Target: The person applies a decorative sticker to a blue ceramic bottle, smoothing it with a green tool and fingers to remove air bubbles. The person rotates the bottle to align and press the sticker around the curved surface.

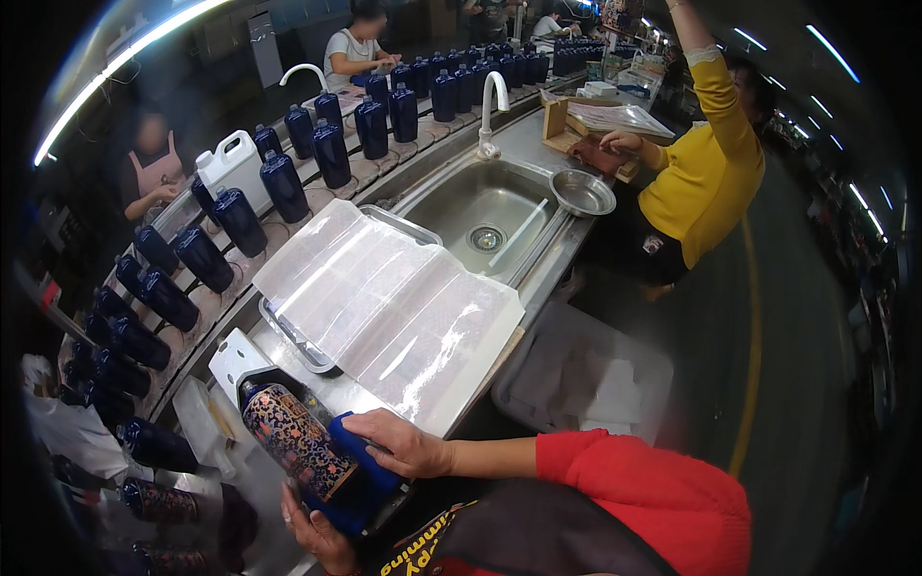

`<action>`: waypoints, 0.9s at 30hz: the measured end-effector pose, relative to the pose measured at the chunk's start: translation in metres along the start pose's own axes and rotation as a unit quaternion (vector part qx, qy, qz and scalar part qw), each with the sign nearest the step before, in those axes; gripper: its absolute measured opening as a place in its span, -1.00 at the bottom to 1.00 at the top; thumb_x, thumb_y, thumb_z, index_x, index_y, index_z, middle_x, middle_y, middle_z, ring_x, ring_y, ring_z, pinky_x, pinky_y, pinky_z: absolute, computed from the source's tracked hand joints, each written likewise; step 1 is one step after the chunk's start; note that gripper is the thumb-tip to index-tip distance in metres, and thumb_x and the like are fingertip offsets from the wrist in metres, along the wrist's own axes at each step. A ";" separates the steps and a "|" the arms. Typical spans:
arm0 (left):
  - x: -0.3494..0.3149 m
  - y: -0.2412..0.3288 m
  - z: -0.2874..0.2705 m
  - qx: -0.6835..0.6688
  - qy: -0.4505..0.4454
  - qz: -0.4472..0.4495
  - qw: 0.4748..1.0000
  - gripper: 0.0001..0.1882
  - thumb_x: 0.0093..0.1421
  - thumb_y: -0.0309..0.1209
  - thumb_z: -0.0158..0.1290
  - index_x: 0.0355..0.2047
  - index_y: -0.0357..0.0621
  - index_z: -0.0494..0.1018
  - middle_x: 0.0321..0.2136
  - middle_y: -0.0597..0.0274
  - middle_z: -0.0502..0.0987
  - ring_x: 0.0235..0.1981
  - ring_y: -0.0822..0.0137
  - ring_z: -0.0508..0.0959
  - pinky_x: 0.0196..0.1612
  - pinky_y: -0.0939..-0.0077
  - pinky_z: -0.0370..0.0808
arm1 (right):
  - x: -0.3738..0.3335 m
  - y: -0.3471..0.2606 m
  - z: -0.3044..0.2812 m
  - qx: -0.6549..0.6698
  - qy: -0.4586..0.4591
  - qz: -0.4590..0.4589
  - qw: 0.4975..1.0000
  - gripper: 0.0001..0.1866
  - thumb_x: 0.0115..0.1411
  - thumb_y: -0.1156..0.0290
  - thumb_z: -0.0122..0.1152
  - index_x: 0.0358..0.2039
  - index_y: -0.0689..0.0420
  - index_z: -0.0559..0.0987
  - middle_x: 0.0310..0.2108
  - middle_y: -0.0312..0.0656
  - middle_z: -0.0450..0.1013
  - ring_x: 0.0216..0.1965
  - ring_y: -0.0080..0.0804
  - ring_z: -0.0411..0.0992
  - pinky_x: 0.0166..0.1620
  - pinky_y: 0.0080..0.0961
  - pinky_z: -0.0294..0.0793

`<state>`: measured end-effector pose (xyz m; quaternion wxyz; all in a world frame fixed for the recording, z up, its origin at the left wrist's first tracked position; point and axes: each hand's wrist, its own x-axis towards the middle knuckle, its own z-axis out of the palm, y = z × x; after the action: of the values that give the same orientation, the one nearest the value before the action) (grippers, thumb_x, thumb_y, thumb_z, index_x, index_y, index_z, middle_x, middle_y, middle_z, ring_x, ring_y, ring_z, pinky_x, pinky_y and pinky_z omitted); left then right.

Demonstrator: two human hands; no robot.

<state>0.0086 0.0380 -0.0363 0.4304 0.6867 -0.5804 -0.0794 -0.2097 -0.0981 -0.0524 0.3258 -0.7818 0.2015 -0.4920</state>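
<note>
A dark bottle with a colourful floral pattern (293,432) lies tilted at the front left of the bench, its neck toward a white stand (235,360). My left hand (319,536) is at the bottle's lower end, its fingers curved along the side and partly hidden. Over a blue cloth (370,485), my right hand (405,444) is closed with bent fingers, and the cloth touches the bottle's right side. Beside them, large pale translucent sheets (384,302) cover much of a metal tray (298,341).
Plain dark-blue bottles (283,187) stand in rows on a curved conveyor at left and back. Beyond the sheets are a sink (485,235), a white tap (492,106) and a metal bowl (582,192). A person in yellow (706,182) works at right, above a grey bin (586,370).
</note>
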 end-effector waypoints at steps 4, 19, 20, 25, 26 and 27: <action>-0.001 -0.003 0.000 0.012 0.008 0.007 1.000 -0.23 0.51 0.08 -0.28 0.37 -0.42 0.20 0.26 -0.25 0.37 0.27 -0.09 0.37 0.33 0.13 0.21 | 0.000 -0.001 0.001 -0.003 -0.003 -0.001 1.000 -0.42 0.24 0.56 0.15 0.28 0.34 0.35 0.22 0.17 0.37 0.22 0.12 0.35 0.31 -0.15 0.31; -0.002 -0.014 0.000 -0.020 0.009 0.015 1.000 -0.28 0.52 0.02 -0.28 0.36 -0.43 0.23 0.25 -0.26 0.38 0.26 -0.12 0.40 0.33 0.13 0.24 | 0.001 -0.003 0.002 -0.013 -0.008 0.012 1.000 -0.43 0.23 0.58 0.16 0.27 0.33 0.36 0.20 0.16 0.38 0.21 0.12 0.36 0.31 -0.15 0.31; -0.002 -0.014 0.000 -0.016 0.008 0.018 1.000 -0.28 0.52 0.02 -0.28 0.36 -0.43 0.23 0.26 -0.26 0.38 0.26 -0.11 0.40 0.33 0.13 0.24 | 0.001 -0.003 0.002 -0.013 -0.007 0.010 1.000 -0.43 0.23 0.58 0.16 0.27 0.33 0.37 0.20 0.16 0.39 0.21 0.12 0.36 0.31 -0.15 0.31; -0.002 -0.009 -0.002 -0.012 -0.002 0.015 1.000 -0.28 0.52 0.01 -0.29 0.36 -0.45 0.22 0.26 -0.27 0.37 0.26 -0.10 0.40 0.32 0.12 0.24 | 0.002 -0.005 0.000 -0.007 0.004 0.005 1.000 -0.42 0.22 0.59 0.16 0.27 0.32 0.37 0.19 0.16 0.39 0.20 0.12 0.36 0.30 -0.15 0.32; -0.002 -0.008 -0.003 -0.011 -0.004 0.013 1.000 -0.28 0.52 0.01 -0.29 0.36 -0.45 0.21 0.26 -0.28 0.37 0.26 -0.10 0.40 0.32 0.11 0.24 | 0.002 -0.005 0.000 -0.008 0.000 0.010 1.000 -0.42 0.22 0.59 0.16 0.27 0.32 0.37 0.19 0.16 0.39 0.21 0.12 0.36 0.30 -0.14 0.32; -0.002 -0.007 -0.003 -0.010 -0.006 0.011 1.000 -0.27 0.52 0.01 -0.29 0.36 -0.45 0.21 0.26 -0.28 0.37 0.26 -0.10 0.40 0.32 0.11 0.24 | 0.002 -0.006 -0.001 -0.008 -0.002 0.011 1.000 -0.42 0.22 0.59 0.16 0.27 0.32 0.37 0.19 0.16 0.38 0.21 0.12 0.36 0.30 -0.14 0.32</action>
<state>0.0144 0.0411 -0.0399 0.4347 0.6756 -0.5895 -0.0845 -0.2098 -0.0959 -0.0463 0.3254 -0.7829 0.2138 -0.4852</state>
